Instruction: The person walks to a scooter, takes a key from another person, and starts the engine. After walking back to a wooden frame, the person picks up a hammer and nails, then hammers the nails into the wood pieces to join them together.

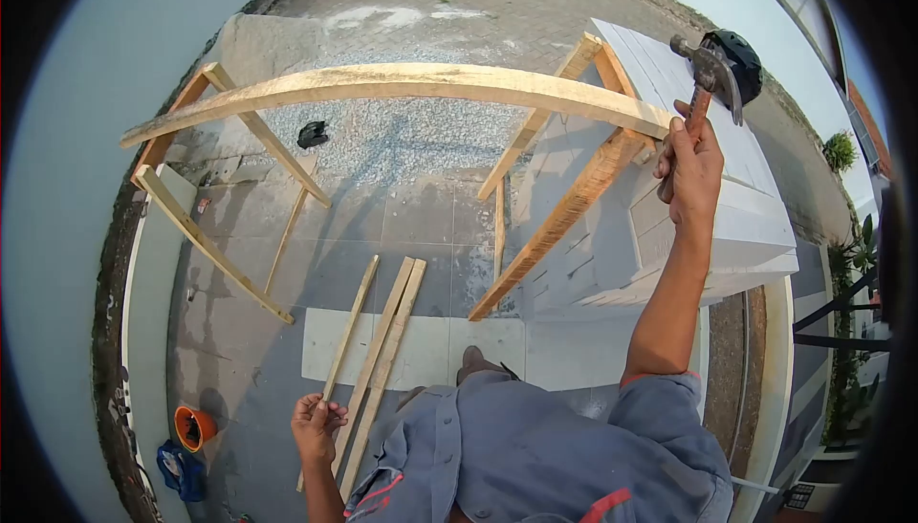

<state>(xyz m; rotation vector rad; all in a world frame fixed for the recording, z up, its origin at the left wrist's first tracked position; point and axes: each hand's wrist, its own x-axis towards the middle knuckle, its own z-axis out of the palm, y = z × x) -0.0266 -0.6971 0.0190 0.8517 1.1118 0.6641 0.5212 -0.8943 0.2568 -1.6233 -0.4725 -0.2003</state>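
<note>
Gripping a hammer [706,83], the right hand [690,164] is raised at arm's length, fingers wrapped fully around the handle. The metal head points up, above the fist. The hammer is just beside the right end of a long plank [402,83].

Plank: pale, bowed in this view, lying across the tops of two wooden frames. Left frame [206,227] and right frame [564,217] both stand on the tiled floor [411,217].

Left hand [317,424]: low, near the waist, fingers curled closed into a loose fist. Cannot tell whether anything is inside it. In view it overlaps the near end of a thin slat; contact unclear.

Three loose slats [382,332] lie on the floor, roughly parallel, between the frames and the person's feet.

Surroundings: gravel pile [402,131] behind the plank, with a small black object [313,134] on it. White panelled slab [727,207] lies flat beyond the right frame. Orange bucket [194,427] and blue cloth [180,470] sit on the floor at lower left.
</note>
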